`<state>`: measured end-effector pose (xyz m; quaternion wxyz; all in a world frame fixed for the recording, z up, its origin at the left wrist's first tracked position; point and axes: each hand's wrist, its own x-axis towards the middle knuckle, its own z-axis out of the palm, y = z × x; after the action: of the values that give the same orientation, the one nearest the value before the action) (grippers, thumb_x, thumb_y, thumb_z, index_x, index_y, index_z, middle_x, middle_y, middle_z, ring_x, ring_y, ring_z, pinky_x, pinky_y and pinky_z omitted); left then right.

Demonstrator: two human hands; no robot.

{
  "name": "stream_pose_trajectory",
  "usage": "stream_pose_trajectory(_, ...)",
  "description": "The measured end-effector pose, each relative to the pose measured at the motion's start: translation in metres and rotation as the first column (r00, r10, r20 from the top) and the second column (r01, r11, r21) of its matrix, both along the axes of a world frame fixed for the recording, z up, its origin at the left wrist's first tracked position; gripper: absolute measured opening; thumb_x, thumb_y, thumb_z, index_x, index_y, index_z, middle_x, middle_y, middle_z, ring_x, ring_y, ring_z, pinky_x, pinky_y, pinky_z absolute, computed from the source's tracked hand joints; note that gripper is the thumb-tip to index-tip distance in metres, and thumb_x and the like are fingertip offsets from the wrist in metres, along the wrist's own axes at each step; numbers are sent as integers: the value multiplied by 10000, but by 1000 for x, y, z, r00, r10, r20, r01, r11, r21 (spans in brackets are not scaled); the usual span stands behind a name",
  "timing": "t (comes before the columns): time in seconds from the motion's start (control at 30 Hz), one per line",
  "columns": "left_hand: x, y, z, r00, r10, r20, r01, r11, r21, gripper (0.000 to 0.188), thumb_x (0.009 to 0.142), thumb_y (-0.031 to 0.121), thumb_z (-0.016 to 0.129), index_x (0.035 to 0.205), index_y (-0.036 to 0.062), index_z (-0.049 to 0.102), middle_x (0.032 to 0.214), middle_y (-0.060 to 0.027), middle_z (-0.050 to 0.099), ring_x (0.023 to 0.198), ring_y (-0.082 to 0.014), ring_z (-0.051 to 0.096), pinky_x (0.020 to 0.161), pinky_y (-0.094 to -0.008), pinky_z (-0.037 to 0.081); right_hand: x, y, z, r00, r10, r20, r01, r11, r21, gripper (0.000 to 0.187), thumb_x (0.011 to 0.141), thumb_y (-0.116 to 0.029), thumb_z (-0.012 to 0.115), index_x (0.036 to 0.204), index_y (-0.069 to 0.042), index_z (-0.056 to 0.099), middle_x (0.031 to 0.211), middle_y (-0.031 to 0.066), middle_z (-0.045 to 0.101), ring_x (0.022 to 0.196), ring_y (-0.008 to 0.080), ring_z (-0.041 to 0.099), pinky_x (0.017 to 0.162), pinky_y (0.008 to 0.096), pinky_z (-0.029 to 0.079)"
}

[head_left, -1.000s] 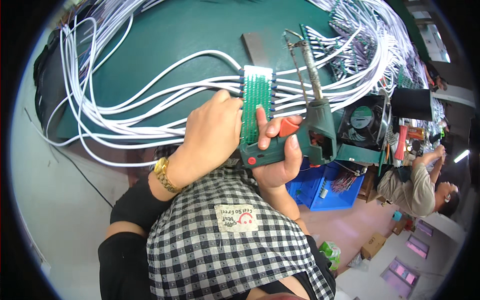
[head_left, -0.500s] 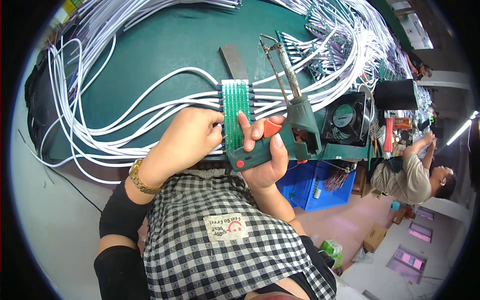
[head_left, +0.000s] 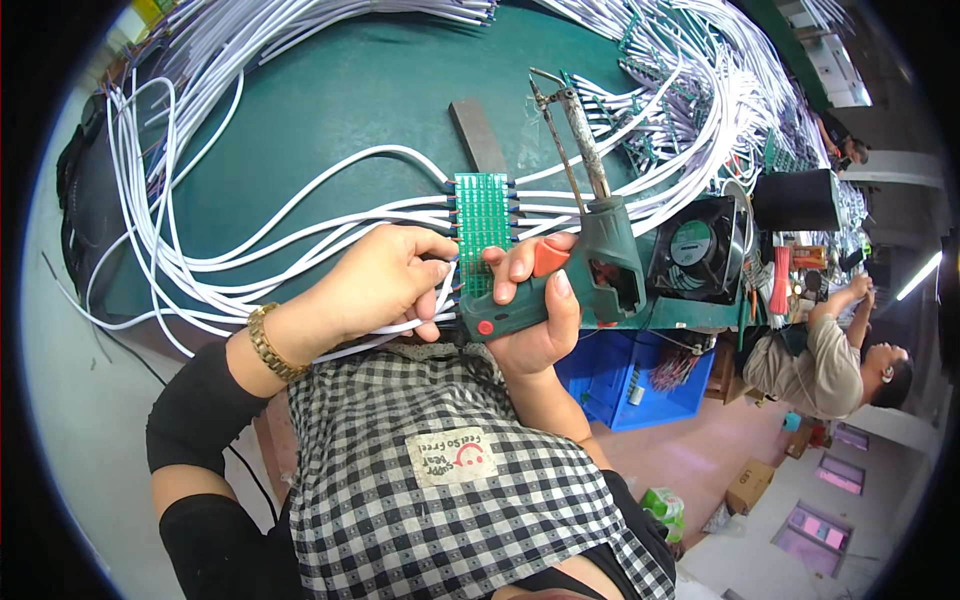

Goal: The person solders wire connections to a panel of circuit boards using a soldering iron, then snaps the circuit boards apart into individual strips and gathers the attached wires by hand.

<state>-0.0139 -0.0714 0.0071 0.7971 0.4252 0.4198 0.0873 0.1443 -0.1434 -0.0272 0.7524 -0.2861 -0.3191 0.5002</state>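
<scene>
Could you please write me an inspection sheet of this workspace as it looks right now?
Surface: green bench mat, mostly covered with wiring.
Job's things: green circuit board with white wires on both sides; green soldering gun, tip pointing away over the mat.
Clutter: flat metal bar; black cooling fan; blue bin below the bench edge.
Grips: left hand at the board's left edge; right hand closed on the soldering gun.
Cables: white wires looped across the mat.
Surroundings: another person at right.

Green circuit strip and both hands lower, nearer the body than before.
</scene>
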Motion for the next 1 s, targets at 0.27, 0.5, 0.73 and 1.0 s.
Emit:
stream_pose_trajectory(0.27, 10, -13, 1, 997, 55, -55, -49, 994, 97, 180, 963, 121, 454, 1060, -28, 477, 612, -69, 592, 501, -163, 637, 420, -231, 459, 0, -3, -2, 1000, 5, -20, -5, 1000, -11, 292, 944, -231, 422, 1200, -102, 475, 855, 61, 512, 687, 137, 517, 902, 402, 458)
stream_pose_trajectory(0.5, 2, 11, 4, 959, -168, -228, 266, 812, 520, 248, 925, 169, 530, 1005, -62, 577, 558, -83, 599, 434, -140, 598, 426, -269, 448, 1, 2, 7, 999, 39, -30, -40, 999, -34, 285, 937, -237, 443, 1180, -95, 491, 865, 56, 513, 701, 132, 510, 796, 361, 440)
stream_pose_trajectory(0.73, -9, -10, -6, 993, -116, -16, 117, 966, 231, 414, 987, 130, 396, 1372, -20, 419, 648, -37, 587, 565, -106, 623, 488, -207, 474, 3, 3, 5, 994, 93, -59, -95, 995, -35, 282, 945, -241, 435, 1184, -100, 483, 874, 55, 508, 708, 132, 510, 793, 358, 432)
stream_pose_trajectory(1.0, -14, -4, -5, 979, -101, 177, 94, 994, 51, 485, 981, 116, 405, 1446, 14, 313, 655, -40, 600, 564, -118, 636, 507, -199, 498, 3, 0, 5, 990, 114, -87, -118, 992, -42, 282, 950, -253, 429, 1179, -97, 482, 876, 56, 493, 706, 129, 497, 737, 338, 410)
